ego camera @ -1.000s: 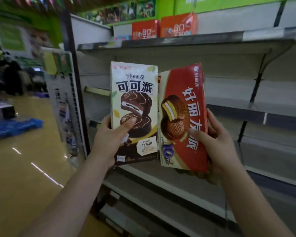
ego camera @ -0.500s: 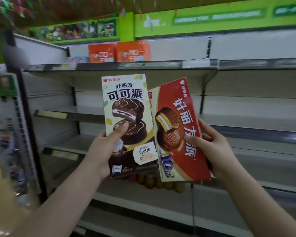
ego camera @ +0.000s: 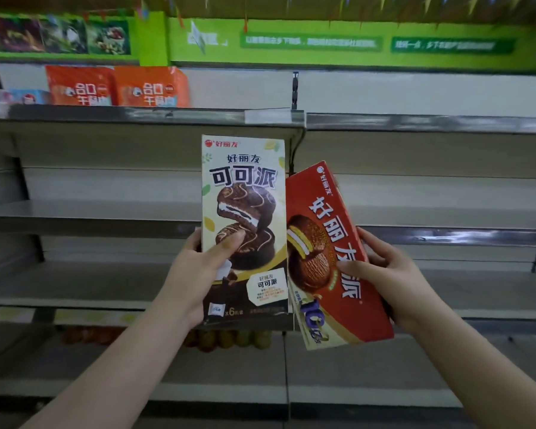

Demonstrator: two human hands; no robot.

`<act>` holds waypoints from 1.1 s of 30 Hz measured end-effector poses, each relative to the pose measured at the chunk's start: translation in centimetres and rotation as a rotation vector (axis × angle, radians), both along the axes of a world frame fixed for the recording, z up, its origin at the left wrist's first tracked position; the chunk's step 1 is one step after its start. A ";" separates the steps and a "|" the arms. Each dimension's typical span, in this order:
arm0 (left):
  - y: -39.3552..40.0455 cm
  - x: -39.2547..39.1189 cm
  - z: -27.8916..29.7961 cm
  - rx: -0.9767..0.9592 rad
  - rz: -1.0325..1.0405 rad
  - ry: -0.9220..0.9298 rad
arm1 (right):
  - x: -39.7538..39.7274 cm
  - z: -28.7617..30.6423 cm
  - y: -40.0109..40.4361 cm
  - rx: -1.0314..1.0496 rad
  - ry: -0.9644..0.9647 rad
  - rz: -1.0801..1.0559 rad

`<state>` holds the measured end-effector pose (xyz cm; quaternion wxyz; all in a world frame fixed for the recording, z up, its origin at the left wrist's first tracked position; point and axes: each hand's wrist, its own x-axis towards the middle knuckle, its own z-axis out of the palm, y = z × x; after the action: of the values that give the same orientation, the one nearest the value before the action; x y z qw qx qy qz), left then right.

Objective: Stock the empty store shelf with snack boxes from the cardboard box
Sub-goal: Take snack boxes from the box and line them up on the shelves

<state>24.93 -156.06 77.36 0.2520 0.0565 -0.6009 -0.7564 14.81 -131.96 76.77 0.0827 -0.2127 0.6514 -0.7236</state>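
My left hand [ego camera: 198,270] grips a cream and brown snack box [ego camera: 245,193] upright, thumb on its front. Beside it, my right hand [ego camera: 384,274] grips a red snack box [ego camera: 338,252] that tilts to the left, its edge touching the cream box. Both boxes are held up in front of grey metal store shelves [ego camera: 106,212] whose boards show bare. The cardboard box is out of view.
Two orange packs [ego camera: 118,86] stand on the top shelf at the left, with a small blue pack [ego camera: 28,96] beside them. A row of round yellow and orange items [ego camera: 226,339] sits on a lower shelf behind the boxes. A green sign band [ego camera: 322,41] runs above.
The view has swung right, away from the aisle, to face the shelves squarely. Both boxes stay in my hands; the red box now tilts more.
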 end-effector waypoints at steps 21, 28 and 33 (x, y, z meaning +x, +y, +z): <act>-3.4 2.8 0.8 0.022 0.057 -0.022 | -1.2 -3.2 -7.4 -0.372 -0.347 -0.137; -5.2 4.3 0.9 0.091 0.060 0.001 | -1.5 -0.4 -11.3 -0.480 -0.586 -0.052; -5.8 5.1 0.8 0.108 0.070 -0.013 | -5.8 2.0 -14.9 -0.525 -0.619 -0.150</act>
<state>30.00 -161.85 78.21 0.2709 0.0958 -0.5585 -0.7781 9.06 -146.87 78.82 0.1648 0.0492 0.4028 -0.8990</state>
